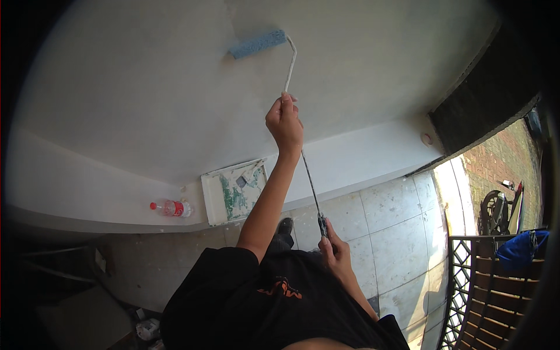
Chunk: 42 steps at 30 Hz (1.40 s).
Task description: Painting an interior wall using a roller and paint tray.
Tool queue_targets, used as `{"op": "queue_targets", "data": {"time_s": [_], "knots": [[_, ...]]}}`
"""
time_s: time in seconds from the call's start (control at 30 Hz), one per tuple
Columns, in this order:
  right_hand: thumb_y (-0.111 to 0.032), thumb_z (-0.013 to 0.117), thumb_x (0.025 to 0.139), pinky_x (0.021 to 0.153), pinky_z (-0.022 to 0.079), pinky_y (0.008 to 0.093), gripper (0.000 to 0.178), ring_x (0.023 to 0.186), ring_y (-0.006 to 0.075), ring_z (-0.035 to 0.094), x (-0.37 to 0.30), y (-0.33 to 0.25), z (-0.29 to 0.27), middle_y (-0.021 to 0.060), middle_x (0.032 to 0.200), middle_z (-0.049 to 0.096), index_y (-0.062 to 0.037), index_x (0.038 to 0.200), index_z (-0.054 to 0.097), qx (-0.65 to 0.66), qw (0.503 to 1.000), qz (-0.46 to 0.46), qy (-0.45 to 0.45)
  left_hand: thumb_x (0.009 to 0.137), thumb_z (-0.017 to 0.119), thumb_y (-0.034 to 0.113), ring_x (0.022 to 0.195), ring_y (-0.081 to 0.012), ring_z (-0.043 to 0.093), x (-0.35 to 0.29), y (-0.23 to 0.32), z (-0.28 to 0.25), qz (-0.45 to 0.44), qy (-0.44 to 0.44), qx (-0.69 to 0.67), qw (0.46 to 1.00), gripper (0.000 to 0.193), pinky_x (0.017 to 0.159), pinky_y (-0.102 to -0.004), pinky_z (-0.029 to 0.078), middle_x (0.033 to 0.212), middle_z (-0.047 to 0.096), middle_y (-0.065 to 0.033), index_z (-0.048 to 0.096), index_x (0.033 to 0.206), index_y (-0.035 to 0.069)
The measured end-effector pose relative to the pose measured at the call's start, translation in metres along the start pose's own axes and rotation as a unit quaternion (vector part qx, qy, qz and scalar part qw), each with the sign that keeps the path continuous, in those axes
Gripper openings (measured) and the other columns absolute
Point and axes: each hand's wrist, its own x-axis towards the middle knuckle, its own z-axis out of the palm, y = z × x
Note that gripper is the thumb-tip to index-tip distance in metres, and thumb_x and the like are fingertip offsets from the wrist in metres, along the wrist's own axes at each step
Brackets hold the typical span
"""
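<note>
Left hand (pixel 284 124) higher, right hand (pixel 336 249) lower, you are gripping the paint roller (pixel 258 44), fingers curled tight, probably for steadiness.

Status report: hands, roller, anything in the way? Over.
Left hand gripping pole high, right hand gripping its lower end. Blue roller up at the wall. Tray and bottle below; nothing seen blocking the roller.

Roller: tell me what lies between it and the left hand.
The bent white rod joins the left hand to the roller, the wall behind it, in the head view.
</note>
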Motion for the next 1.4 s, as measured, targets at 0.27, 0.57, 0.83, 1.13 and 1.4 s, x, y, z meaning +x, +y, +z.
{"op": "queue_targets", "data": {"time_s": [0.27,0.57,0.83,1.13,1.4], "knots": [[-0.011,0.047,0.09,0.057,0.037,0.0181,0.045,0.06,0.005,0.039,-0.01,0.041,0.008,-0.0024,0.064,0.045,-0.0107,0.134,0.037,0.022,0.999,0.031,0.003,0.092,0.045,0.029,0.046,-0.0047,0.032,-0.01,-0.075,-0.028,0.105,0.029,0.171,0.979,0.037,0.041,-0.0212,0.025,0.051,0.036,0.0038,0.054,0.068,0.002],[-0.009,0.047,0.09,0.056,0.036,0.0179,0.046,0.057,0.0054,0.037,0.01,0.026,0.016,-0.0015,0.063,0.042,-0.0102,0.134,0.036,0.031,0.999,-0.013,0.005,0.092,0.045,0.027,0.047,-0.0073,0.036,0.007,-0.019,-0.005,0.119,0.019,0.155,0.981,0.037,0.044,-0.0246,0.029,0.05,0.039,0.0009,0.054,0.067,0.0],[-0.008,0.047,0.089,0.055,0.035,0.0175,0.047,0.06,0.0048,0.038,0.018,0.007,0.026,-0.0014,0.065,0.044,-0.0093,0.135,0.035,0.06,0.995,-0.085,0.01,0.092,0.044,0.025,0.047,-0.0093,0.039,0.014,0.022,0.003,0.165,0.004,0.181,0.97,0.036,0.047,-0.0264,0.032,0.05,0.043,-0.0016,0.054,0.068,0.0],[-0.01,0.05,0.088,0.051,0.035,0.0197,0.044,0.057,0.0049,0.035,-0.003,0.049,0.008,-0.0009,0.06,0.044,-0.0093,0.131,0.041,0.002,1.0,-0.027,0.01,0.091,0.045,0.027,0.047,-0.0094,0.042,-0.007,-0.072,-0.031,0.156,0.059,0.278,0.946,0.038,0.045,-0.0258,0.034,0.051,0.045,-0.0018,0.058,0.069,-0.001],[-0.007,0.053,0.085,0.047,0.034,0.0212,0.045,0.051,0.0062,0.033,0.043,0.004,-0.006,0.0074,0.055,0.037,-0.0132,0.129,0.044,-0.061,0.988,-0.138,0.042,0.092,0.043,0.025,0.046,-0.0117,0.04,0.022,0.023,0.015,0.205,0.069,0.174,0.961,0.037,0.046,-0.0268,0.033,0.05,0.045,-0.0035,0.054,0.067,-0.001]]}}
